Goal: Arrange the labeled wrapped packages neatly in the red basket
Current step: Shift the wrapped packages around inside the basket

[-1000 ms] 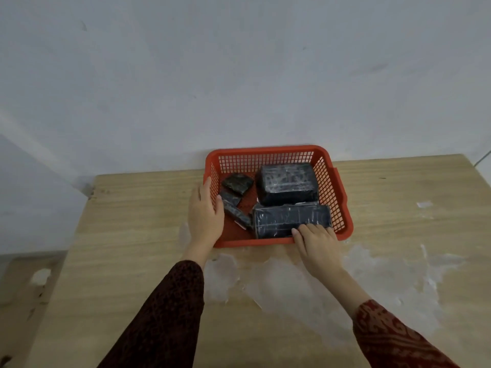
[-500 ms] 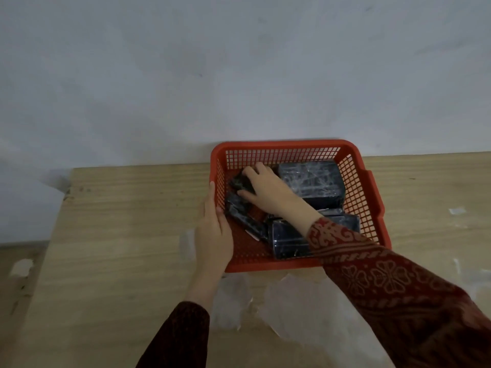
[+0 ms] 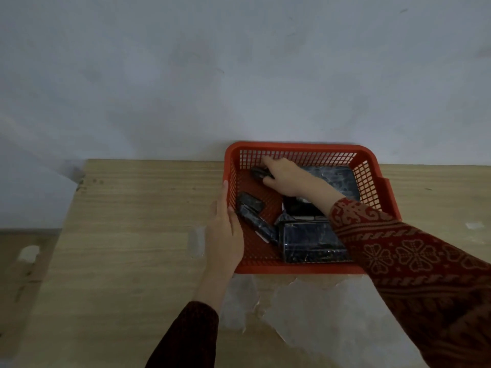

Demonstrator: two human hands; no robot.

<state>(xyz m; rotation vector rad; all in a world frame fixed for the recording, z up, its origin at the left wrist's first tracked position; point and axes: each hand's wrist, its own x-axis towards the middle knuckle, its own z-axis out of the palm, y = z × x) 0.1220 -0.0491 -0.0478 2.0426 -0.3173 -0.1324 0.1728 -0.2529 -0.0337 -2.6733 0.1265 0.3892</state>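
A red mesh basket [image 3: 297,147] stands on the wooden table against the wall. Inside lie several dark wrapped packages. My right hand [image 3: 285,179] reaches into the far left corner and grips a small dark package [image 3: 259,173]. A large package [image 3: 336,177] lies at the far right, partly hidden by my arm. A long box-shaped package [image 3: 310,241] lies at the front. A thin long package [image 3: 256,221] lies slanted at the left, with a small package [image 3: 249,201] by its far end. My left hand [image 3: 224,229] rests flat against the basket's left wall.
The table [image 3: 132,235] has a left edge near the floor and a pale worn patch [image 3: 318,309] in front of the basket. The wall rises right behind the basket.
My right hand moved from the front package into the basket, took the small package and carried it toward the far left corner. The left hand stayed on the basket's left wall.
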